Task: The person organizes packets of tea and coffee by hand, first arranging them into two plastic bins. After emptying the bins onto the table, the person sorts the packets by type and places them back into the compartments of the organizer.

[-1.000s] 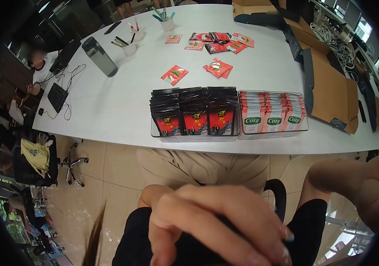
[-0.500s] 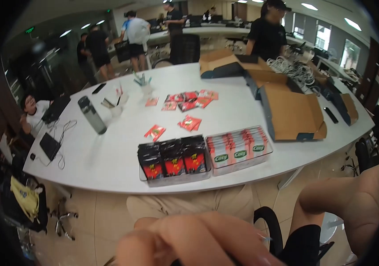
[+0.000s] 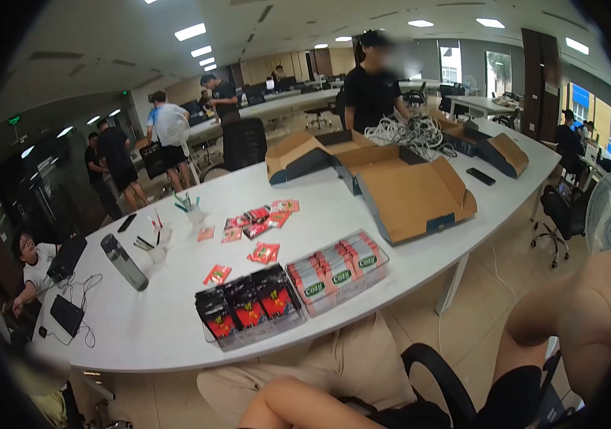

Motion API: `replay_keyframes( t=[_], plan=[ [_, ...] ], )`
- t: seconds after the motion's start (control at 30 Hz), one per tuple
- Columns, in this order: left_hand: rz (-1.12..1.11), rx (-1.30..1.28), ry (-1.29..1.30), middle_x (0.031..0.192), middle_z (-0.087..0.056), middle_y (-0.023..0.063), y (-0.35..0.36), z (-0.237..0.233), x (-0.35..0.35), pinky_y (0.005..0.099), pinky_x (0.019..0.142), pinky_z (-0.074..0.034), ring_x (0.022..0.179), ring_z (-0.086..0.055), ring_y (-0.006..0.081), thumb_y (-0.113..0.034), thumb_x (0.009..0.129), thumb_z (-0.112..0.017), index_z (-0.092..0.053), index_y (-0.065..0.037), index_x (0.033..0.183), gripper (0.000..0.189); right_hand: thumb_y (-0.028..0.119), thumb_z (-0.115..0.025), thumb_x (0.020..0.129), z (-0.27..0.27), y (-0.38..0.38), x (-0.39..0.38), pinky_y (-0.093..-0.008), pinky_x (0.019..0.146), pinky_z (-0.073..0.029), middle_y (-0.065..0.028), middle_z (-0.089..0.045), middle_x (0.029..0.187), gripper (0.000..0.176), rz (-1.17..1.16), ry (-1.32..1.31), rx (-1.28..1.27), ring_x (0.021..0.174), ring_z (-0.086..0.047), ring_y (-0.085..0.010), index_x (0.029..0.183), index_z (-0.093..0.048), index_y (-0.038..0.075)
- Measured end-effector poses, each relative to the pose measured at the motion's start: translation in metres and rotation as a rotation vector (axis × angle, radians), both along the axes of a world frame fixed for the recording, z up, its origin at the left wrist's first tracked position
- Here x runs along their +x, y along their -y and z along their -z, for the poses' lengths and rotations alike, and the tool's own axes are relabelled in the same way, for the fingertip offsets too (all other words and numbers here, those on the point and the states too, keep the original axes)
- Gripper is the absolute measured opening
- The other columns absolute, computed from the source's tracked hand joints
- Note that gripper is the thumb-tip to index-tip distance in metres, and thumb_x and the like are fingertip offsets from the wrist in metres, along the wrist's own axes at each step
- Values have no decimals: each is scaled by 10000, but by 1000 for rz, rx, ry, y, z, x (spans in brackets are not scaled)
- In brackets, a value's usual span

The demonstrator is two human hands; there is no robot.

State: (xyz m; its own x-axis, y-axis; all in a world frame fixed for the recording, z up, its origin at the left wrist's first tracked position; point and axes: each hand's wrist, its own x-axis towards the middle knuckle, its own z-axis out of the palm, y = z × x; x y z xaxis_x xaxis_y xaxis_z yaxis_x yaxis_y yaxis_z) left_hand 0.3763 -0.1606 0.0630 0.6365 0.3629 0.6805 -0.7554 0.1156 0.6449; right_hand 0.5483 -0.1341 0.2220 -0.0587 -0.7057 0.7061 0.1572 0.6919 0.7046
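My right hand (image 3: 602, 307) is raised close to the camera at the right edge; its fingers are out of frame, so what it touches is hidden. A bent bare arm (image 3: 298, 404), seemingly my left, crosses the bottom over my lap, with its hand out of view. In front of me on the white table stands a clear bin (image 3: 259, 334) of black-and-red packets (image 3: 248, 304). Beside it, another clear bin (image 3: 352, 287) holds pink-and-white Cozy packets (image 3: 341, 268). Loose red packets (image 3: 264, 252) lie behind the bins.
A grey bottle (image 3: 125, 263), pen cups (image 3: 190, 209) and a phone (image 3: 480, 176) are on the table (image 3: 177, 307). Open cardboard boxes (image 3: 413, 200) and tangled white cables (image 3: 413, 134) occupy the far right. A person in black (image 3: 373, 93) stands behind them; a chair armrest (image 3: 438, 379) is beside me.
The view has tilted up and turned right, so the table sits lower and left. The large hand at the bottom has left view, and an arm shows there. My right hand remains raised.
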Motion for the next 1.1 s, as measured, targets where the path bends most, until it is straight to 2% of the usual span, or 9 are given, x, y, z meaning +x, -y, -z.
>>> replay_keyframes(
  t=[0.23, 0.4, 0.43, 0.53, 0.6, 0.73, 0.9, 0.97, 1.1],
  plan=[
    [110, -135, 11, 1247, -537, 257, 19, -13, -22, 456, 1030, -372, 1178, -527, 360, -565, 993, -201, -515, 64, 1253, 750, 7, -581, 863, 13, -6, -10, -446, 838, -492, -176, -646, 1032, 416, -51, -16, -48, 934, -609, -316, 1256, -482, -83],
    [-743, 126, 214, 1263, -539, 256, 41, -28, -96, 636, 1059, -265, 1261, -449, 398, -524, 996, -301, -468, -89, 1367, 596, 10, -593, 856, 64, -45, -35, -449, 824, -495, -170, -651, 1014, 426, -92, -79, -227, 909, -613, -316, 1256, -479, -82],
    [-877, 19, 250, 1291, -537, 226, 66, -35, -95, 674, 1051, -237, 1288, -425, 389, -506, 995, -333, -462, -146, 1383, 545, 11, -596, 855, 80, -58, -42, -449, 822, -495, -168, -652, 1010, 428, -70, -87, -325, 904, -614, -316, 1256, -479, -81],
    [-971, 420, 212, 1467, -413, -72, 63, -19, -137, 752, 1037, -145, 1387, -329, 308, -420, 968, -479, -402, -374, 1420, 461, 13, -603, 851, 136, -104, -67, -451, 813, -497, -165, -656, 1000, 434, 118, -62, -801, 889, -617, -316, 1256, -477, -80],
    [-988, 380, 71, 1494, -361, -147, 76, -30, -147, 743, 1046, -150, 1392, -329, 284, -407, 962, -500, -367, -384, 1437, 494, 82, -694, 799, 173, -131, -81, -439, 989, -405, -171, -650, 1084, 496, 331, 51, -1148, 1056, -579, -337, 1243, -526, -62],
    [-1131, 481, 117, 1493, -364, -138, 56, -27, -151, 727, 1045, -201, 1375, -360, 275, -406, 965, -495, -344, -372, 1451, 510, 258, -862, 585, 240, -166, -92, -476, 1110, -270, -134, -351, 1483, 911, 486, 227, -1439, 1347, -342, -355, 1389, -464, 103],
    [-1576, 424, -27, 1440, -380, 177, 26, 12, -169, 630, 1073, -232, 1353, -325, 422, -436, 925, -541, -359, -146, 1433, 612, 291, -883, 528, 279, -186, -95, -489, 1127, -258, -142, -157, 1575, 1057, 563, 213, -1499, 1408, -241, -369, 1449, -385, 148],
    [-1827, 504, -136, 1452, -339, 301, -8, 27, -201, 580, 1107, -206, 1378, -266, 480, -398, 880, -630, -355, -31, 1429, 715, 283, -844, 616, 283, -192, -97, -466, 1102, -302, -134, -211, 1560, 996, 423, 143, -1518, 1388, -294, -349, 1464, -346, 124],
    [-2400, 78, -529, 1470, -367, 219, -31, 87, -245, 435, 1128, -254, 1386, -329, 351, -133, 804, -691, -370, 6, 1409, 698, 269, -687, 853, 315, -231, -72, -398, 1036, -371, -114, -279, 1530, 803, -33, 31, -1661, 1318, -402, -292, 1494, -249, 65]
  ],
)
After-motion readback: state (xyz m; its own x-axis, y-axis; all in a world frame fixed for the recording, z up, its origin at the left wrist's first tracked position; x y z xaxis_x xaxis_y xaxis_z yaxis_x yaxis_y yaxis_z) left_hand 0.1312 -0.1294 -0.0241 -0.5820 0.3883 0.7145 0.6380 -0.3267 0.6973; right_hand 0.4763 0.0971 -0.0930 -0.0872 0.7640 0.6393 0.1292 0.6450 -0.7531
